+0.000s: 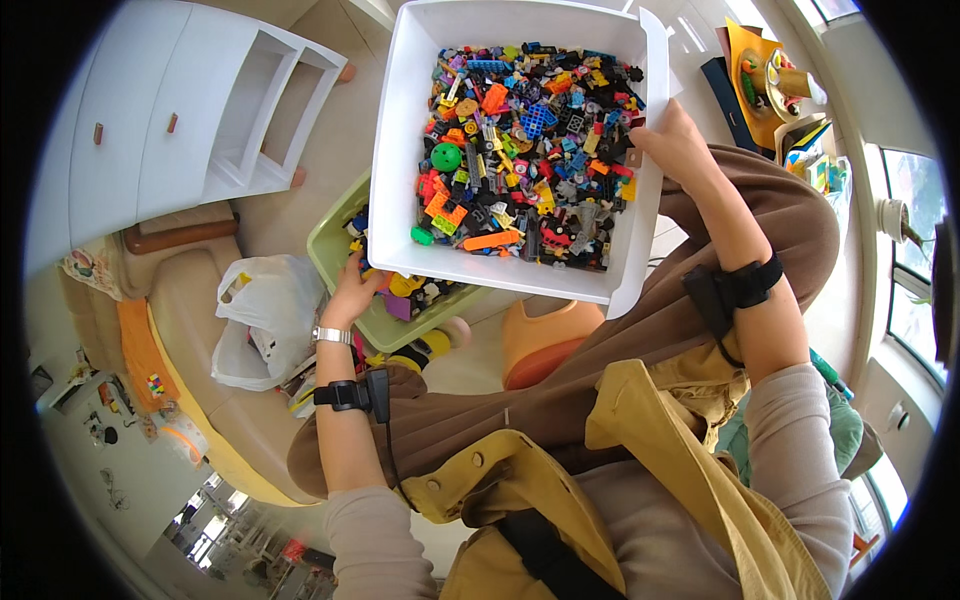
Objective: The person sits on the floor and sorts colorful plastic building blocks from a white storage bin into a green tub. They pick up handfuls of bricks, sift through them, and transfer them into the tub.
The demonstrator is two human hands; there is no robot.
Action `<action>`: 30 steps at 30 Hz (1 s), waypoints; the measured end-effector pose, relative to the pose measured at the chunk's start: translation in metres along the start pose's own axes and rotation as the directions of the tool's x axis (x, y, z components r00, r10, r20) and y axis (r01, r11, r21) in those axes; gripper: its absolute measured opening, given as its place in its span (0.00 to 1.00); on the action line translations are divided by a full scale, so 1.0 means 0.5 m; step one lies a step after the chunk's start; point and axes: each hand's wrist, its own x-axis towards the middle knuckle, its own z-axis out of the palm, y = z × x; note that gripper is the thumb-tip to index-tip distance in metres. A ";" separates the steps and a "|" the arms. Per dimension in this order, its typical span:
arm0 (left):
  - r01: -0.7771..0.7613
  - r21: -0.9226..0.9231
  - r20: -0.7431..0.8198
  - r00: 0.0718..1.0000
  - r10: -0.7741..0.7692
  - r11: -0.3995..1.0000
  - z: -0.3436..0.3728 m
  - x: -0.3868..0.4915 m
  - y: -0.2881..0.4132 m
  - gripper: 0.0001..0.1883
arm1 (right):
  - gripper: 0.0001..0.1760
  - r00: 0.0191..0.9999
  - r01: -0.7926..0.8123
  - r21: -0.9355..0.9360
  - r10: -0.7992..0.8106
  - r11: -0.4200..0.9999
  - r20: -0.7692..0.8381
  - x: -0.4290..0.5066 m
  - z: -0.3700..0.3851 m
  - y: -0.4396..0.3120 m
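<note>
A white plastic bin (630,255) full of mixed coloured toy building bricks (525,157) is held up and slightly turned in front of me. My right hand (673,146) grips its right rim, with the thumb over the edge. Below and to the left, partly covered by the bin, is a green plastic tub (390,337) that also holds bricks. My left hand (351,292) reaches over the tub's left side, its fingers at the bricks near the white bin's lower left corner. Whether those fingers hold a brick or touch the bin cannot be told.
A white plastic bag (270,322) stands left of the tub, beside a beige sofa (202,300). An orange plastic stool or seat (547,337) is under the bin. A white cabinet (157,112) stands at upper left. Books and a toy (780,82) lie at upper right.
</note>
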 end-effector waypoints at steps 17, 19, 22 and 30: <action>-0.762 0.588 0.471 0.595 0.651 0.271 0.259 -0.074 0.527 0.17 | 0.31 0.999 -0.022 0.099 0.018 0.995 0.038 -0.012 -0.013 -0.014; -0.761 0.597 0.473 0.589 0.655 0.254 0.272 -0.062 0.523 0.17 | 0.31 0.999 -0.009 0.076 0.006 0.997 0.035 -0.013 -0.015 -0.016; -0.789 0.559 0.494 0.565 0.661 0.256 0.266 -0.042 0.515 0.15 | 0.32 0.999 -0.021 0.075 0.018 0.997 0.042 -0.012 -0.014 -0.018; -0.834 0.061 0.365 0.529 0.766 0.548 0.147 -0.041 0.508 0.14 | 0.32 0.997 -0.041 0.101 0.033 0.994 0.074 -0.003 -0.009 0.000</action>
